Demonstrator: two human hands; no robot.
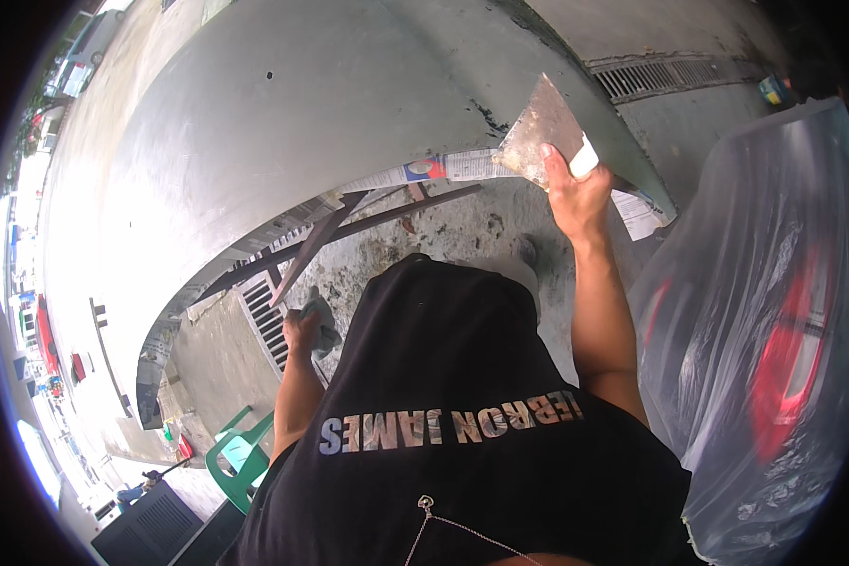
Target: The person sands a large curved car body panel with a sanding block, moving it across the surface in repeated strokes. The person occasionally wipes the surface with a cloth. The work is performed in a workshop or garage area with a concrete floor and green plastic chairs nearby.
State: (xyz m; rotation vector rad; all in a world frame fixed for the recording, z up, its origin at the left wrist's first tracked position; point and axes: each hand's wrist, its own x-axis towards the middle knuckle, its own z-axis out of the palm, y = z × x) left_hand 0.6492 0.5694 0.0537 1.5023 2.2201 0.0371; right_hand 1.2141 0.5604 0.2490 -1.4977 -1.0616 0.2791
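My right hand (580, 193) is closed on a flat, metallic scraper-like plate (541, 130), with the thumb pressed on its face. The plate is smeared with pale residue and reaches over the edge of a large, curved grey panel (349, 104). A small white piece (585, 158) sticks out beside the fingers; its kind is unclear. Low on the left, my left hand (299, 332) is closed on a crumpled grey-green cloth (325, 325), below the panel's edge. Printed paper (377, 177) lines that edge. Dark chips mark the panel close to the plate.
Dark bars of a stand (316, 241) show under the panel. Clear plastic sheeting (717, 311) drapes over something red on the right. A green plastic chair (241, 462) stands at lower left. Floor grates (670, 75) lie at upper right and under the panel.
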